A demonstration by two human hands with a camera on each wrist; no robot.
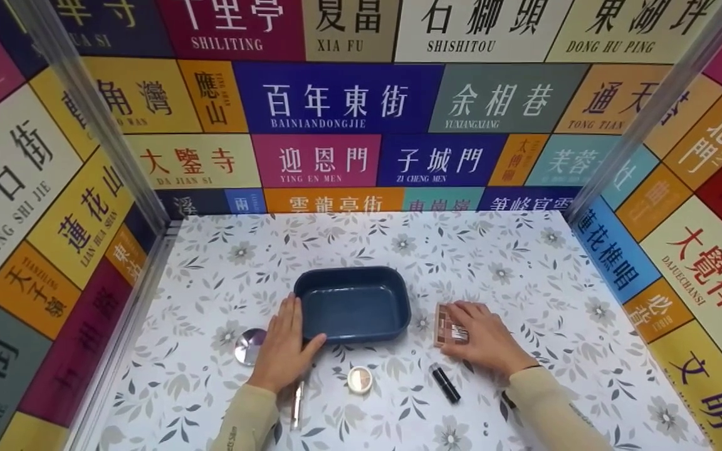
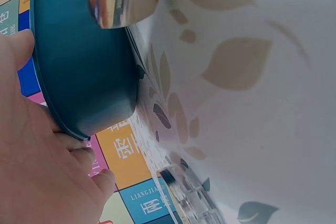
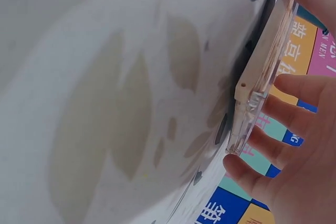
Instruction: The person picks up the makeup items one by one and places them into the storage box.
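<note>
My left hand [image 1: 282,351] rests at the near left corner of a dark blue rectangular bin [image 1: 355,339]. Its fingers lie nearly straight along the left side, with the thumb against the front rim. In the left wrist view, the thumb and fingertips touch the rim of the bin [image 2: 84,72]. To the right of the bin, my right hand [image 1: 485,338] grips an eyeshadow palette [image 1: 442,327] between thumb and fingers, partly covering it. The right wrist view shows the palette [image 3: 265,51] edge-on, close over the table, with a clear lid.
A round shiny case [image 1: 248,347] lies left of my left hand. A slim rose-gold tube [image 1: 297,407] lies by the left wrist. Nearer me are a small round compact [image 1: 360,380] and a black tube [image 1: 445,383]. Sign-covered walls [image 1: 336,100] enclose the flowered table [image 1: 210,407].
</note>
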